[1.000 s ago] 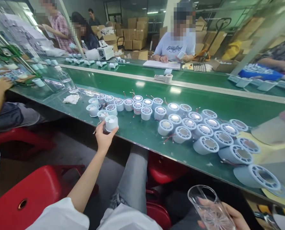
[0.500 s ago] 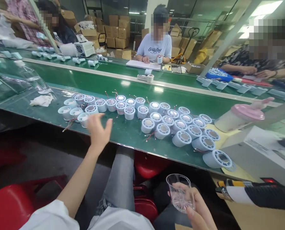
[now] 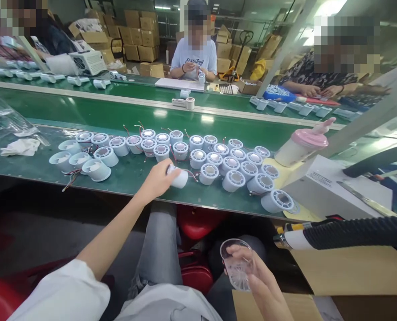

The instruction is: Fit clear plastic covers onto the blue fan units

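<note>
My left hand is closed around a pale blue cylindrical housing, tipped on its side just above the near edge of the green bench. Thin wires stick out beside it. My right hand grips a clear plastic cup over my lap; its ribbed base shows and the cup is tilted. Several similar housings stand in rows on the bench, among them a large one with a slotted ring top. At the left, an open-topped housing sits with a few others, their wires trailing toward the edge.
A pink-lidded cup and a white box stand at the right. Below them are a black ribbed hose and an open carton. A crumpled tissue lies left. Co-workers sit beyond the green belt.
My left hand has moved right from the left-hand housings and now holds a housing. The cup stays in my right hand. The view has shifted, and the facing co-worker's hands have come together.
</note>
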Demonstrator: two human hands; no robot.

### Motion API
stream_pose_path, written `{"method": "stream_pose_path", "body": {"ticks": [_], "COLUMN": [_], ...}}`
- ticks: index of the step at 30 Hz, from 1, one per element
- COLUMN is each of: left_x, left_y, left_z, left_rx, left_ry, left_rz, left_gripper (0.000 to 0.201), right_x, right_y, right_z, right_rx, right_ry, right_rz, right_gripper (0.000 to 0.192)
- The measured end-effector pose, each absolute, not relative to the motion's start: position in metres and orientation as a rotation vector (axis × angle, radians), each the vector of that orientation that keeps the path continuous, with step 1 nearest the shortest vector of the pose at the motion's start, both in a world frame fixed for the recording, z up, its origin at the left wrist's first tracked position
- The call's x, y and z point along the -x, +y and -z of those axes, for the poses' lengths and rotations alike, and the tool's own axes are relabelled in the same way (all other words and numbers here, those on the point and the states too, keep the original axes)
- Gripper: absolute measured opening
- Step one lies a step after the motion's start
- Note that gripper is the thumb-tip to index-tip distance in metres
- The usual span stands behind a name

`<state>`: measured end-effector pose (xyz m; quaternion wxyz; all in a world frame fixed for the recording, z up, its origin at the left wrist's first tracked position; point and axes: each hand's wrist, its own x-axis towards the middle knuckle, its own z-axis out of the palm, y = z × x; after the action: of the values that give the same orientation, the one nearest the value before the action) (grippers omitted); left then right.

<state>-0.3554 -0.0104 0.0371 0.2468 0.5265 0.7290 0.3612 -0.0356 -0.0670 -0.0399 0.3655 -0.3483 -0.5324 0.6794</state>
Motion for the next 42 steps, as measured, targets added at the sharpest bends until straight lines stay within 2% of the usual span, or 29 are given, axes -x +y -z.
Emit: {"method": "stream_pose_path", "body": {"ticks": [3, 6, 9, 12, 14, 17, 20, 24, 27, 29, 31, 34, 38, 42], "left_x": [0.348, 0.331, 0.314, 0.301, 0.293, 0.282, 0.275, 0.273, 0.275, 0.275, 0.276, 0.279, 0.283, 0.282], "left_y": [-0.042, -0.060, -0.067, -0.069, -0.072, -0.077, -0.083, -0.086, -0.086, -0.086, -0.087, -0.088, -0.089, -0.090], "left_z": [-0.037, -0.030, -0.022, -0.023, -0.027, -0.032, -0.030, -0.019, -0.010, -0.005, 0.001, 0.009, 0.012, 0.006], "left_rx": [-1.332, -1.221, -1.106, -1.287, -1.546, -1.791, -1.784, -1.732, -1.657, -1.618, -1.612, -1.700, -1.837, -1.704], "left_ry": [1.702, 1.448, 1.206, 1.076, 1.103, 1.330, 1.453, 1.400, 1.399, 1.404, 1.386, 1.333, 1.228, 1.045], "left_rz": [-0.923, -0.769, -0.534, -0.337, -0.295, -0.345, -0.498, -0.714, -0.821, -0.873, -0.897, -0.858, -0.814, -0.758], "left_gripper": [0.030, 0.035, 0.033, 0.027, 0.026, 0.023, 0.020, 0.017, 0.017, 0.026, 0.044, 0.064, 0.069, 0.071], "right_x": [0.047, 0.064, 0.078, 0.083, 0.083, 0.078, 0.074, 0.074, 0.073, 0.073, 0.073, 0.073, 0.071, 0.067], "right_y": [-0.063, -0.058, -0.055, -0.052, -0.050, -0.048, -0.047, -0.048, -0.047, -0.047, -0.048, -0.049, -0.049, -0.045], "right_z": [0.026, 0.007, -0.005, -0.007, -0.006, -0.005, -0.006, -0.009, -0.015, -0.019, -0.021, -0.020, -0.017, -0.017], "right_rx": [0.826, 0.715, 0.608, 0.710, 0.816, 0.897, 1.007, 1.045, 1.004, 0.970, 0.961, 0.991, 1.095, 1.086], "right_ry": [-1.890, -2.348, -2.518, -2.617, -2.674, -2.689, -2.613, -2.567, -2.518, -2.438, -2.322, -2.141, -1.888, -1.623], "right_rz": [-1.393, -0.774, -0.261, -0.035, -0.070, -0.362, -0.590, -0.641, -0.760, -0.936, -1.041, -1.129, -1.335, -1.526], "right_gripper": [0.031, 0.047, 0.055, 0.055, 0.049, 0.036, 0.031, 0.022, 0.026, 0.022, 0.015, 0.025, 0.028, 0.027]}}
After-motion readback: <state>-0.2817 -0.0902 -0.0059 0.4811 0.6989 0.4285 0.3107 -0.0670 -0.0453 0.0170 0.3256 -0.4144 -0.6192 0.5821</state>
